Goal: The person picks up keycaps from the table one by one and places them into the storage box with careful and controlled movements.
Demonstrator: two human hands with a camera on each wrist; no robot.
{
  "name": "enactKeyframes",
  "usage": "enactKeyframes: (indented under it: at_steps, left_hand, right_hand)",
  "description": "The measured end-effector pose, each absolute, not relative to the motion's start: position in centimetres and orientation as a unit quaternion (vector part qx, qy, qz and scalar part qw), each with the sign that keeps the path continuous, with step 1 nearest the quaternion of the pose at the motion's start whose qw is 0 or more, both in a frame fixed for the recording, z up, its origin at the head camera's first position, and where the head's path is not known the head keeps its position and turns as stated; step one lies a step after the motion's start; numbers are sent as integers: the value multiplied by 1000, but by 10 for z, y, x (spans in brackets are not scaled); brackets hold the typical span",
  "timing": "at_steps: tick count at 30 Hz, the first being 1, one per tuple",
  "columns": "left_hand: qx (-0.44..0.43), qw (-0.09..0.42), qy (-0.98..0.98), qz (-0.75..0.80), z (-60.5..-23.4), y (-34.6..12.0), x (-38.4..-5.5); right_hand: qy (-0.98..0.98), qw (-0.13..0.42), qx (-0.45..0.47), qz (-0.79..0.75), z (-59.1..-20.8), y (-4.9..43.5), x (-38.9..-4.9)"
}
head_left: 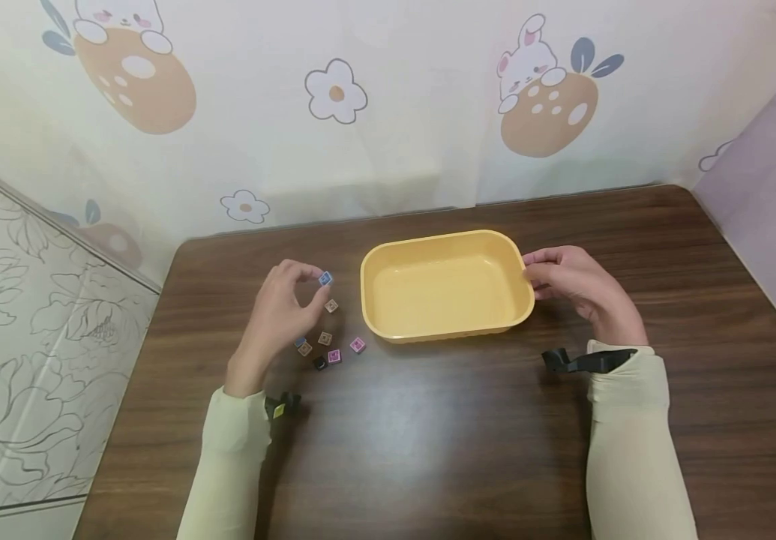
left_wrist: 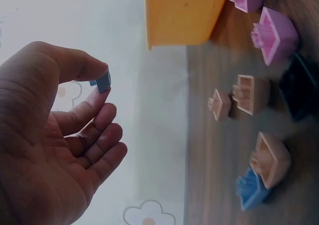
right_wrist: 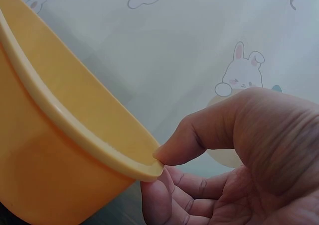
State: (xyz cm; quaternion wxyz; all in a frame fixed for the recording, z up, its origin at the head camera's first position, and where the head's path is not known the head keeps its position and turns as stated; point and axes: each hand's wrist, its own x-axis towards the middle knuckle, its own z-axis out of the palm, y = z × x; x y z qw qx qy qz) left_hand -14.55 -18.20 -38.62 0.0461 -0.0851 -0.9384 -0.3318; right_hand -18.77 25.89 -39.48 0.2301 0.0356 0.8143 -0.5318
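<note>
My left hand [head_left: 281,306] pinches a small blue keycap [head_left: 325,278] between thumb and index finger, raised above the table left of the basin. In the left wrist view, the held blue keycap [left_wrist: 103,82] sits at the fingertips, the other fingers loosely curled. My right hand [head_left: 579,285] grips the right end of a yellow basin [head_left: 441,296], thumb over its rim [right_wrist: 99,148] and fingers beneath. Nothing is visible inside the basin. Below the left hand lie beige keycaps [head_left: 325,338], two pink keycaps [head_left: 334,356], a black keycap [head_left: 320,363] and another blue keycap [left_wrist: 251,189].
A dark brown wooden table [head_left: 428,450] carries everything. Its far edge meets a wall covering [head_left: 414,150] printed with rabbits and flowers. White floral panels [head_left: 30,360] stand on the left, and a pale purple surface [head_left: 772,195] borders the right.
</note>
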Motion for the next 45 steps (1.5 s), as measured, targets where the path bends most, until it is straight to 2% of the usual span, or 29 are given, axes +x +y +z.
enactKeyframes:
  at_steps: [30,45]
  left_hand:
    - [-155,33,-932,-327,-381,-128,-166]
    - [-187,29,-930,-315,-390,-106,-170]
  right_hand:
    - [816,230,32,-530,-393,257,-193]
    - [814,227,33,-534,-397,254,-186]
